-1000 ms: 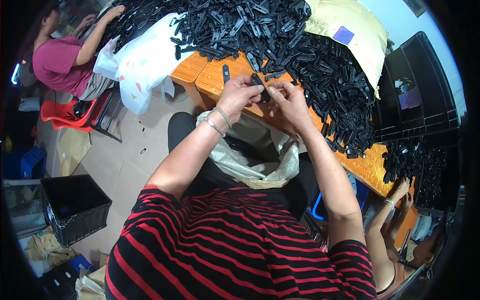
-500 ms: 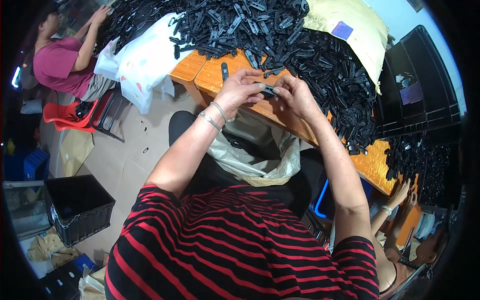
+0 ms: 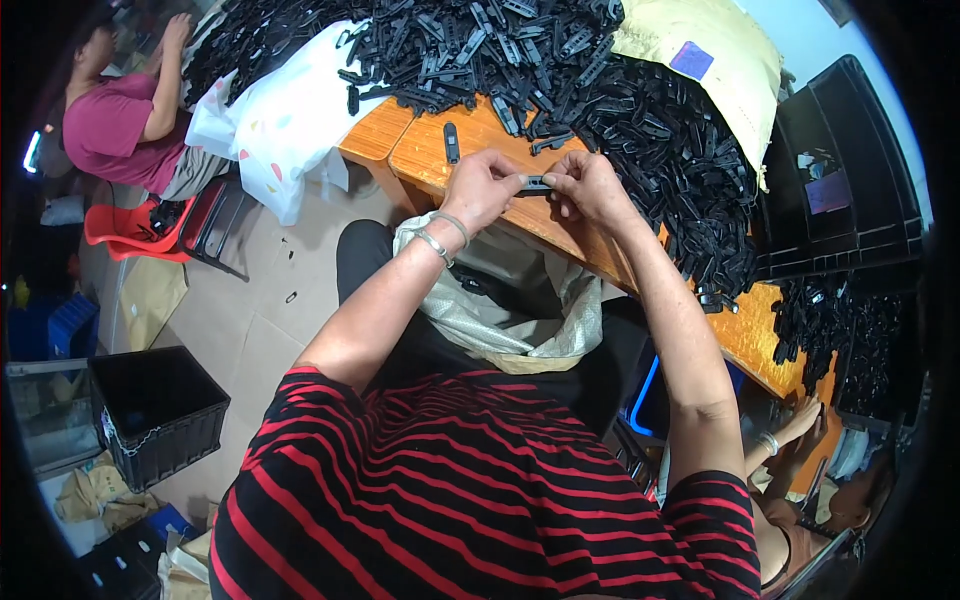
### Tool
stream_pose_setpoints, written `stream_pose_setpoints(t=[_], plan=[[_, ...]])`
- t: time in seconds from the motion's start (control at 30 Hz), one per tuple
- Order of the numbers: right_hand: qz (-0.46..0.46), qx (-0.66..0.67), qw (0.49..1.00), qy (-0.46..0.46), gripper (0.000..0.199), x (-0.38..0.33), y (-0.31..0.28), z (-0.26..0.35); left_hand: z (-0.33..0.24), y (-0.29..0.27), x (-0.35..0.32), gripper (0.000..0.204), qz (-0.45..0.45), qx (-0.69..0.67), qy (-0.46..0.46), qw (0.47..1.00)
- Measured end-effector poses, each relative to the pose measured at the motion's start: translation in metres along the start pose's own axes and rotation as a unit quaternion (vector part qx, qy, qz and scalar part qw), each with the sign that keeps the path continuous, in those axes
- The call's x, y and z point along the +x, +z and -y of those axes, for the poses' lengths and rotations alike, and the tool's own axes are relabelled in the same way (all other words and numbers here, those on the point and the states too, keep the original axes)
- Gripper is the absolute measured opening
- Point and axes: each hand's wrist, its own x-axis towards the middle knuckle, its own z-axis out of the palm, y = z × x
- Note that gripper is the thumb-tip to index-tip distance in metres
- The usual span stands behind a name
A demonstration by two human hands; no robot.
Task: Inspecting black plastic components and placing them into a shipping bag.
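Observation:
Between my two hands, over the edge of the wooden table [image 3: 490,128], is a small black elongated plastic part [image 3: 535,184]. My left hand [image 3: 482,187] pinches its left end, and my right hand [image 3: 592,186] grips its right end between thumb and fingers. A single similar black piece [image 3: 451,143] lies on the wood just beyond my left hand. Farther off, a large heap of black plastic pieces [image 3: 480,45] covers the table and spreads down its right side. Below my hands, an open woven sack [image 3: 565,325] sits at my lap with dark contents partly visible.
A pale sack [image 3: 725,60] lies on the heap at the back right. At the left, a person in a magenta shirt [image 3: 115,135] sits near a red chair [image 3: 130,225]. A black crate [image 3: 160,415] stands on the floor. Another person's hand [image 3: 797,422] works at the lower right.
My left hand has turned, its raised fingers now curled in around the part. The black part lies more level between my hands. At the right, the other person's hands have shifted.

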Motion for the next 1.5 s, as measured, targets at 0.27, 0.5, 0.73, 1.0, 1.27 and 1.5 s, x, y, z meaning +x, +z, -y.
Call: stream_pose_setpoints(t=[0.27,0.5,0.73,1.0,1.27,1.5], plan=[[0.055,0.005,0.997,0.06,0.022,0.002,-0.004,0.007,0.008,-0.003,0.014,0.018,-0.01,0.184,0.032,0.982],[0.035,0.007,0.991,0.132,0.027,0.011,-0.001,0.006,-0.02,-0.006,0.028,0.016,0.043,0.264,-0.056,0.962],[0.036,-0.018,0.998,0.053,0.031,-0.042,0.023,-0.013,-0.01,-0.021,-0.021,0.023,0.088,0.358,0.05,0.928],[-0.239,-0.267,0.921,-0.149,0.013,-0.042,-0.008,-0.016,-0.011,-0.054,-0.022,0.02,-0.113,0.362,0.217,0.9],[-0.133,-0.468,0.853,-0.187,0.024,-0.014,-0.023,-0.016,-0.005,-0.074,0.019,0.029,-0.056,0.516,0.312,0.796],[-0.148,-0.374,0.886,-0.23,0.021,-0.016,-0.014,-0.021,-0.01,-0.077,0.022,0.02,-0.043,0.537,0.306,0.785]])
